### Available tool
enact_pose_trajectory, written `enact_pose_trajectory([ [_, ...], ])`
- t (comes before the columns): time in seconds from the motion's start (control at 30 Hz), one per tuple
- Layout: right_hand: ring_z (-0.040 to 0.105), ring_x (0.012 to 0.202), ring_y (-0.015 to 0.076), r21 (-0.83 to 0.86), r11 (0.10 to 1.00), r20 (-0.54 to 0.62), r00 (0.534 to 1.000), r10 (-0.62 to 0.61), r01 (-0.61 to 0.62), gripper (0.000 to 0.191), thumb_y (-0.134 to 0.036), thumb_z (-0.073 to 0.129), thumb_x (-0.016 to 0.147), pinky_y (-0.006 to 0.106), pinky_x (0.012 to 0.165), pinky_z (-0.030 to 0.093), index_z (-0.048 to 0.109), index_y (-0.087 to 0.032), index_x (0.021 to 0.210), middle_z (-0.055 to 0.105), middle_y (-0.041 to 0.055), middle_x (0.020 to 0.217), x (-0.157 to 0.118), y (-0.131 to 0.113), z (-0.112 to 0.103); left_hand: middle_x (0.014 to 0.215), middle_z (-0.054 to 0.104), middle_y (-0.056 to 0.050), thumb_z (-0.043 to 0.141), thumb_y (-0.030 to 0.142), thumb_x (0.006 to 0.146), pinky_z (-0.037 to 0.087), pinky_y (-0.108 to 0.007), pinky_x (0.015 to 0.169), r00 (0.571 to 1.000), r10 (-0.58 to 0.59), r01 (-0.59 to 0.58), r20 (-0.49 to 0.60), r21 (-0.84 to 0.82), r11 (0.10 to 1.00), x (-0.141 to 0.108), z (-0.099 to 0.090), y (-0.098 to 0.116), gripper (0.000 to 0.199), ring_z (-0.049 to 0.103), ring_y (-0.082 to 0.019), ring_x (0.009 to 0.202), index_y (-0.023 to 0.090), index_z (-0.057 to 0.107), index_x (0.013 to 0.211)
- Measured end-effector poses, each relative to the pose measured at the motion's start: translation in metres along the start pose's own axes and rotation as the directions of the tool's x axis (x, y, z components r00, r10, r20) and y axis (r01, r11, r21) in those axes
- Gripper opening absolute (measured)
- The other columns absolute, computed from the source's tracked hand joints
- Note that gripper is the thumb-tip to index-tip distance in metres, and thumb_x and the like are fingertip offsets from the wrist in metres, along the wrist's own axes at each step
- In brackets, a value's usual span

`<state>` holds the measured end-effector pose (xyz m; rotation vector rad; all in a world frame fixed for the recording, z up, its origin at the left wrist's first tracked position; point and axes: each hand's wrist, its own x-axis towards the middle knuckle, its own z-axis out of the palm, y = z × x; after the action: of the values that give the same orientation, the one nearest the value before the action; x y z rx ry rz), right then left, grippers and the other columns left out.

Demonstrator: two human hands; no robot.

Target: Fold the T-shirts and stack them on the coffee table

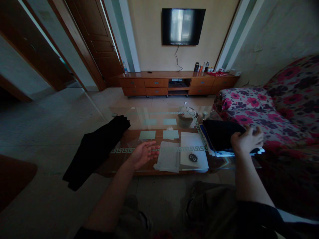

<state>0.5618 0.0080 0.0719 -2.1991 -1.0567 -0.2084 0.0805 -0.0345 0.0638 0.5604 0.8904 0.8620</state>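
My left hand (146,154) hovers palm up over the front of the glass coffee table (159,126), fingers spread and holding nothing. To its left, a black garment (97,149), which looks like trousers laid lengthwise, slants across the table's left end and over the edge. My right hand (246,140) is at the right end, over a stack of folded clothes with a black folded garment (220,134) on top. Its fingers are apart and slightly bent; whether they touch the cloth I cannot tell. Blue and white cloth (219,153) shows beneath the black piece.
White papers (168,156) and a small black object with two pale rings (192,157) lie at the table's front middle. A bin-like container (186,120) shows near the far side. A flowered sofa (251,99) stands right; a low TV cabinet (156,83) is beyond.
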Motion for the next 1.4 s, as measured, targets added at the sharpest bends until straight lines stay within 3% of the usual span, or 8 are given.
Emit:
enact_pose_trajectory([
  [0.2, 0.015, 0.148, 0.0538, -0.199, 0.957, 0.284, 0.922, 0.263, -0.211, 0.087, -0.063, 0.042, 0.089, 0.081, 0.105, 0.011, 0.031, -0.015, 0.16, 0.008, 0.0306, 0.166, -0.003, 0.037, 0.048, 0.127, 0.066, -0.016, 0.058, 0.037, 0.088, 0.057, -0.037, 0.079, 0.979, 0.114, -0.082, -0.171, 0.186, 0.979, -0.009, -0.032, 0.017, 0.04, 0.073, -0.023, 0.091, 0.018, 0.06, 0.123],
  [0.3, 0.014, 0.147, 0.0573, -0.19, 0.937, 0.22, 0.918, 0.33, -0.292, 0.1, -0.068, 0.039, 0.087, 0.084, 0.102, 0.013, 0.018, -0.006, 0.163, -0.003, 0.0369, 0.164, -0.006, 0.043, 0.058, 0.13, 0.064, -0.014, 0.054, 0.04, 0.089, 0.056, -0.038, 0.081, 0.839, 0.332, -0.079, -0.432, 0.507, 0.858, -0.004, -0.064, 0.028, 0.042, 0.071, -0.025, 0.098, 0.02, 0.058, 0.126],
  [0.4, 0.013, 0.148, 0.0573, -0.2, 0.934, 0.161, 0.93, 0.329, -0.296, 0.099, -0.067, 0.036, 0.088, 0.085, 0.101, 0.012, 0.018, -0.004, 0.162, -0.005, 0.039, 0.163, -0.011, 0.038, 0.059, 0.134, 0.06, -0.02, 0.055, 0.043, 0.088, 0.05, -0.044, 0.098, 0.63, 0.608, 0.179, -0.483, 0.852, 0.492, 0.0, -0.099, 0.033, 0.051, 0.06, -0.033, 0.123, 0.015, 0.057, 0.13],
  [0.57, 0.004, 0.151, 0.0521, -0.238, 0.951, 0.097, 0.97, 0.224, -0.196, 0.086, -0.059, 0.039, 0.09, 0.083, 0.104, 0.005, 0.035, -0.004, 0.155, -0.003, 0.0358, 0.164, -0.015, 0.027, 0.05, 0.139, 0.05, -0.027, 0.056, 0.055, 0.083, 0.045, -0.063, 0.095, 0.6, 0.696, 0.575, -0.395, 0.818, -0.031, -0.009, -0.156, 0.037, 0.062, 0.046, -0.05, 0.128, 0.014, 0.061, 0.129],
  [0.67, -0.004, 0.153, 0.0473, -0.212, 0.973, 0.07, 0.991, 0.113, -0.096, 0.075, -0.055, 0.039, 0.092, 0.08, 0.109, 0.004, 0.043, -0.007, 0.15, -0.001, 0.0311, 0.166, -0.014, 0.017, 0.043, 0.137, 0.052, -0.025, 0.055, 0.053, 0.083, 0.047, -0.061, 0.091, 0.622, 0.611, 0.643, -0.49, 0.765, -0.04, -0.016, -0.186, 0.037, 0.059, 0.048, -0.049, 0.125, 0.017, 0.061, 0.13],
  [0.9, 0.006, 0.152, 0.0452, -0.143, 0.99, 0.067, 0.998, 0.003, 0.007, 0.068, -0.056, 0.041, 0.093, 0.076, 0.11, 0.017, 0.049, -0.01, 0.143, 0.007, 0.0274, 0.166, -0.022, -0.01, 0.046, 0.129, 0.057, -0.028, 0.046, 0.037, 0.087, 0.048, -0.052, 0.089, 0.523, 0.679, 0.72, -0.515, 0.694, -0.029, -0.024, -0.22, 0.024, 0.053, 0.054, -0.044, 0.119, 0.009, 0.06, 0.13],
  [1.17, 0.018, 0.148, 0.0452, -0.134, 0.989, 0.137, 0.99, -0.038, 0.057, 0.064, -0.055, 0.044, 0.093, 0.072, 0.108, 0.026, 0.055, -0.012, 0.14, 0.016, 0.0263, 0.163, -0.028, -0.022, 0.049, 0.129, 0.061, -0.025, 0.041, 0.023, 0.088, 0.05, -0.056, 0.083, 0.466, 0.711, 0.719, -0.527, 0.694, 0.043, -0.016, -0.217, 0.024, 0.043, 0.056, -0.045, 0.116, 0.014, 0.064, 0.123],
  [1.4, 0.033, 0.141, 0.0462, 0.051, 0.998, 0.236, 0.971, -0.041, 0.029, 0.059, -0.055, 0.049, 0.093, 0.068, 0.106, 0.036, 0.06, -0.02, 0.14, 0.027, 0.0208, 0.159, -0.032, -0.036, 0.054, 0.126, 0.066, -0.023, 0.04, 0.029, 0.096, 0.047, -0.047, 0.098, 0.469, 0.781, 0.474, -0.412, 0.864, 0.171, 0.011, -0.182, 0.044, 0.042, 0.062, -0.036, 0.118, 0.012, 0.063, 0.127],
])
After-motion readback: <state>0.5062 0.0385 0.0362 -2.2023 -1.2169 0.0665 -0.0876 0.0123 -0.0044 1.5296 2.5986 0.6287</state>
